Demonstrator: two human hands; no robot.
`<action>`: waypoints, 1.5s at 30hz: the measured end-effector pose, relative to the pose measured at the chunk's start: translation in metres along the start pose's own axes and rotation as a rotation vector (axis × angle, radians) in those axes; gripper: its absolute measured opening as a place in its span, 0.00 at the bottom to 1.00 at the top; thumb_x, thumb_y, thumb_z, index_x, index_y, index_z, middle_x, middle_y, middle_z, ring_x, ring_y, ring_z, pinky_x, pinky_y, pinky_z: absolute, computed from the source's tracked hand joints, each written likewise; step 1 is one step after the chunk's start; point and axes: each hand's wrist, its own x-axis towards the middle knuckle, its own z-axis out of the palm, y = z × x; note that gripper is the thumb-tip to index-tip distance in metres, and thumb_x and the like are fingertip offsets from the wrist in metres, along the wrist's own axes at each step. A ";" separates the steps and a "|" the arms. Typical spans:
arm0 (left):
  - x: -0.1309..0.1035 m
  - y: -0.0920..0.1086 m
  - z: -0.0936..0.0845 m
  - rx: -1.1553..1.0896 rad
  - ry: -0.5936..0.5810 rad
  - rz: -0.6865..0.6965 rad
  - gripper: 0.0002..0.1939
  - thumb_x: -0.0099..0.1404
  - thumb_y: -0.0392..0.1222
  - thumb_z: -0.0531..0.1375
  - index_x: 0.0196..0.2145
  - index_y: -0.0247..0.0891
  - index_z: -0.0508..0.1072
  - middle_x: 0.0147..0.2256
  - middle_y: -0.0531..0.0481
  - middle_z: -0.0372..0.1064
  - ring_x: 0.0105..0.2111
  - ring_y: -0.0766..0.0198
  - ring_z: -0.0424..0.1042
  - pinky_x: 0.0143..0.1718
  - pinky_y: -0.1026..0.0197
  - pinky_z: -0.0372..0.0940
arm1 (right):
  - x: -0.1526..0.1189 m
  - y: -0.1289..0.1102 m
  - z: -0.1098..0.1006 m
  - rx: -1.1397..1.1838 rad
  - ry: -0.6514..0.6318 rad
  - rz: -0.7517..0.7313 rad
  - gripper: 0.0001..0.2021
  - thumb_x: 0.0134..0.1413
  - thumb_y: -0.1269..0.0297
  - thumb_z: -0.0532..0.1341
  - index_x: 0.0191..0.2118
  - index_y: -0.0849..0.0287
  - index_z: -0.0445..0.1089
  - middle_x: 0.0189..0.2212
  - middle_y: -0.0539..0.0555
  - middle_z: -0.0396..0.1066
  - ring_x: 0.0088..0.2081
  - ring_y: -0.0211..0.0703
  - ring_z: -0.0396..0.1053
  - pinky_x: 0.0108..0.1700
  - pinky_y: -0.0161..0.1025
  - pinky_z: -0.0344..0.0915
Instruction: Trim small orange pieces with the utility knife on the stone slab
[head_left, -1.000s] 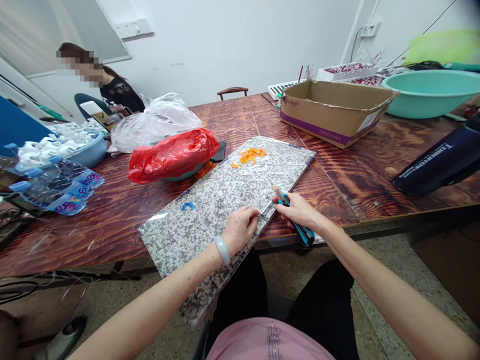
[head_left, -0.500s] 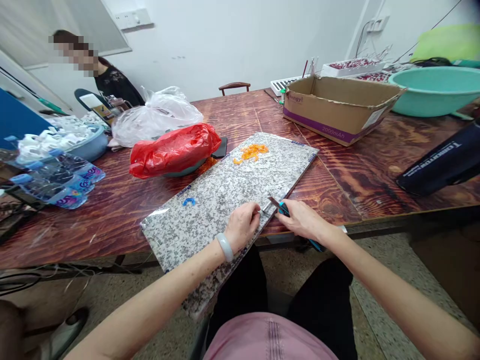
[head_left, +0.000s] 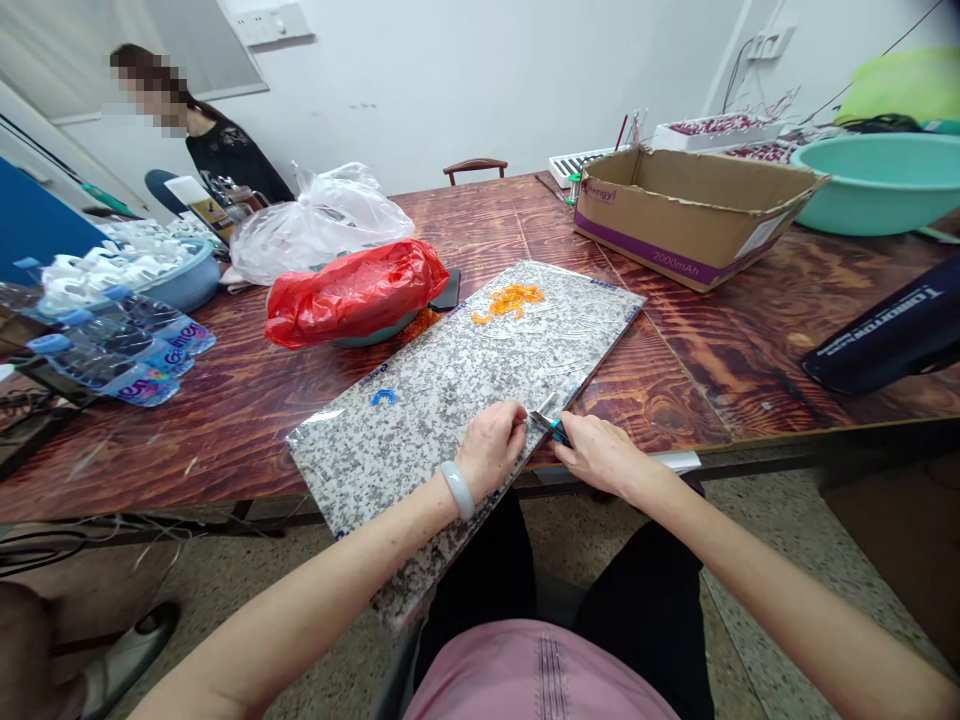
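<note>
My left hand (head_left: 491, 440), with a pale bangle (head_left: 457, 490) on the wrist, rests at the near edge of a speckled stone-patterned board (head_left: 420, 440). Its thumb and fingers are pinched together; what they hold is too small to make out. Close by on the right, my right hand (head_left: 596, 450) is closed around a black-and-teal handled tool (head_left: 556, 430). The tool's narrow metal tip points at my left fingertips. A thin whitish strip (head_left: 550, 404) lies just beyond the tip. Farther up the board are orange pieces (head_left: 510, 300), a blue curved piece (head_left: 383, 397) and clear strands (head_left: 570, 335).
Behind the board stand a bowl under a red plastic bag (head_left: 360, 295) and a white bag (head_left: 322, 225). Bottles (head_left: 127, 350) are at left. An open cardboard box (head_left: 675, 225), a green basin (head_left: 885, 185) and a dark object (head_left: 885, 325) stand right. A person (head_left: 232, 160) sits at far left.
The tool in my right hand has tilted and moved left, its tip now by my left fingertips. My left hand stays pinched at about the same place. The view has shifted slightly.
</note>
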 end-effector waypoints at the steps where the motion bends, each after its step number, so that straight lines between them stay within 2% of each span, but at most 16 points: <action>1: 0.000 0.000 0.000 -0.004 -0.002 0.000 0.06 0.59 0.33 0.49 0.32 0.37 0.64 0.30 0.50 0.65 0.31 0.64 0.64 0.34 0.62 0.59 | 0.000 0.000 0.000 -0.004 0.000 -0.002 0.11 0.56 0.59 0.47 0.38 0.59 0.62 0.33 0.58 0.69 0.37 0.50 0.68 0.32 0.37 0.56; 12: 0.000 0.000 -0.001 -0.017 -0.010 -0.002 0.05 0.59 0.33 0.49 0.32 0.38 0.64 0.30 0.50 0.65 0.31 0.64 0.64 0.34 0.62 0.59 | -0.004 -0.009 0.001 -0.103 0.005 0.045 0.11 0.57 0.60 0.47 0.40 0.60 0.60 0.35 0.59 0.68 0.38 0.51 0.68 0.34 0.39 0.57; 22: 0.000 -0.002 -0.001 -0.029 -0.037 0.018 0.05 0.60 0.34 0.49 0.33 0.38 0.64 0.30 0.50 0.64 0.32 0.64 0.64 0.35 0.61 0.59 | -0.005 -0.020 0.000 -0.126 -0.011 0.107 0.09 0.57 0.65 0.49 0.41 0.63 0.58 0.34 0.61 0.69 0.36 0.49 0.69 0.34 0.37 0.60; 29: -0.003 -0.005 -0.009 -0.022 -0.089 0.047 0.04 0.62 0.39 0.50 0.35 0.38 0.63 0.32 0.49 0.62 0.35 0.62 0.63 0.36 0.61 0.60 | -0.006 -0.023 0.000 -0.141 -0.012 0.127 0.08 0.57 0.67 0.50 0.41 0.64 0.57 0.33 0.62 0.70 0.36 0.49 0.70 0.33 0.37 0.61; 36: -0.002 -0.002 -0.013 0.145 -0.195 0.035 0.06 0.64 0.39 0.48 0.33 0.37 0.63 0.31 0.49 0.61 0.33 0.63 0.62 0.35 0.61 0.60 | 0.003 -0.029 0.005 -0.125 -0.036 0.193 0.06 0.56 0.74 0.48 0.39 0.63 0.57 0.28 0.61 0.70 0.30 0.49 0.71 0.31 0.38 0.62; 40: 0.000 0.001 -0.012 0.210 -0.211 0.025 0.07 0.64 0.38 0.48 0.33 0.36 0.64 0.31 0.48 0.61 0.33 0.62 0.63 0.36 0.61 0.60 | 0.008 -0.033 0.002 -0.103 -0.040 0.197 0.07 0.55 0.75 0.48 0.39 0.65 0.59 0.30 0.63 0.70 0.32 0.50 0.71 0.32 0.40 0.63; 45: 0.001 0.007 -0.011 0.268 -0.217 0.008 0.07 0.64 0.38 0.48 0.34 0.35 0.64 0.31 0.47 0.62 0.33 0.61 0.64 0.36 0.60 0.61 | 0.008 -0.031 -0.003 -0.049 -0.043 0.160 0.08 0.55 0.73 0.49 0.41 0.66 0.60 0.32 0.64 0.70 0.36 0.51 0.70 0.34 0.40 0.64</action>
